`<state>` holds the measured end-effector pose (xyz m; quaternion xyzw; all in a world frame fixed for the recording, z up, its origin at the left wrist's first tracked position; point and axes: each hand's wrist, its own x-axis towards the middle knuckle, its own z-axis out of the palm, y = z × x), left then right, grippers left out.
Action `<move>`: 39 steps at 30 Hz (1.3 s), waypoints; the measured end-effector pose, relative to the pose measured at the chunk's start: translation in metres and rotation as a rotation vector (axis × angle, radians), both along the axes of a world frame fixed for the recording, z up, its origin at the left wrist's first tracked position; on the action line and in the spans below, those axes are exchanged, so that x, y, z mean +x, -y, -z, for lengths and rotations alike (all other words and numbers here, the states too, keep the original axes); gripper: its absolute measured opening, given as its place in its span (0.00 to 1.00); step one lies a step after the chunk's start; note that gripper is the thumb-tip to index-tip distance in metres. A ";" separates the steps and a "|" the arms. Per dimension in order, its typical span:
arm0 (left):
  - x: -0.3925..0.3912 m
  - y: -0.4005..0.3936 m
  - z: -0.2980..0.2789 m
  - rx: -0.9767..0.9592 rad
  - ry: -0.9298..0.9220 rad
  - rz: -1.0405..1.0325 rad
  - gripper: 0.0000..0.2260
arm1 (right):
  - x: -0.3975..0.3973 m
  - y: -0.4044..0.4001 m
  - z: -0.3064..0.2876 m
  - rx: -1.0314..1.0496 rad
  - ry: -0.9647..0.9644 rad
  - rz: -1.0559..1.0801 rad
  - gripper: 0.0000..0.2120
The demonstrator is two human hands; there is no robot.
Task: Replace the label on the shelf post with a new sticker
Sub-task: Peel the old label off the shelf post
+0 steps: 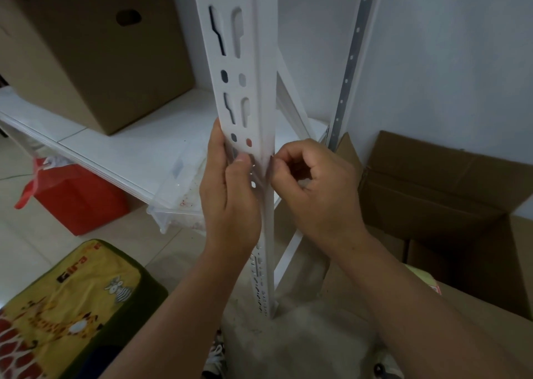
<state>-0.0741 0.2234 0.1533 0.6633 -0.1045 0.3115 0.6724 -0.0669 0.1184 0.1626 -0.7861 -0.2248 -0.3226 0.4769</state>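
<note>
One shelf post, two hands: left hand gripping, right hand pinching

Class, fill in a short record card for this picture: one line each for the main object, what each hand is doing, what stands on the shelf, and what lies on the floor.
main object: white slotted metal shelf post, upright
left hand: left hand holds the post's slotted face, thumb pressed on it
right hand: right hand, fingers curled, picks at the post's corner edge; label too small to see
on shelf: brown cardboard box with a hand hole
on floor: red bag, open cardboard boxes, yellow giraffe-print cushion
</note>
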 end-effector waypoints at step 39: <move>-0.017 0.016 0.011 0.427 0.177 -0.482 0.25 | -0.021 0.022 -0.007 0.444 -0.506 -0.352 0.06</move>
